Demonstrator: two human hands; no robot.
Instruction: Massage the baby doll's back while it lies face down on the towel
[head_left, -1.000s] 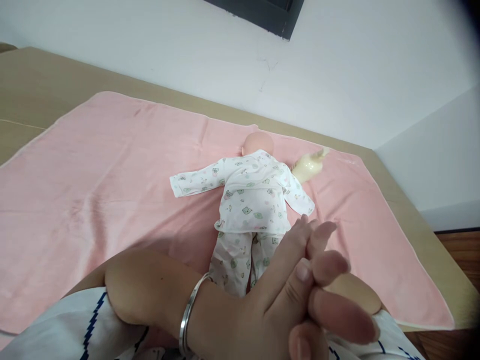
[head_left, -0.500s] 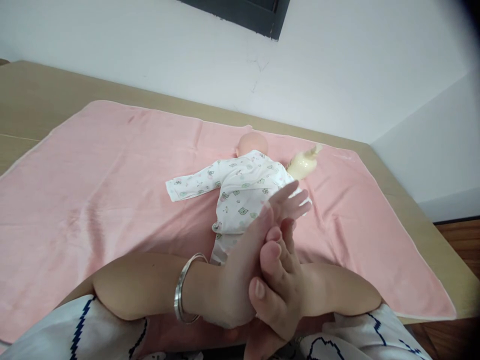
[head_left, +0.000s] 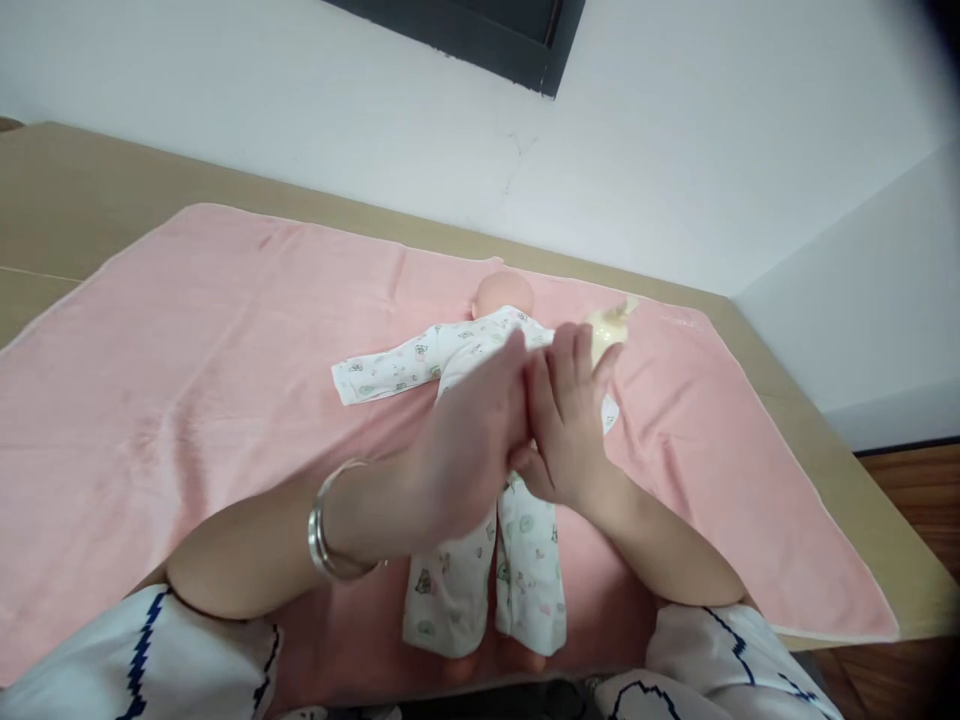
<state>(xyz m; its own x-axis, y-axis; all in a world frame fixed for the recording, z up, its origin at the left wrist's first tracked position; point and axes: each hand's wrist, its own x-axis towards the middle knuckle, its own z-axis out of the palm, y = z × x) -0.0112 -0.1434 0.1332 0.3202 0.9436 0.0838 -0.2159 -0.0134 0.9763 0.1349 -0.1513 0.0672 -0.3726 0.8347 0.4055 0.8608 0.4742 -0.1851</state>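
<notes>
Fingers of the left hand and right hand are straight and pressed palm to palm, holding nothing, above the back of a doll (face down, head at 12 o'clock, feet at 6). It lies on a pink blanket spread over the tabletop. Dressing looks done, with top and trousers on; handling of the doll seems not yet begun. Count: two hands, one doll, one blanket, one pale bottle at 1 o'clock of the hands, one bracelet.
</notes>
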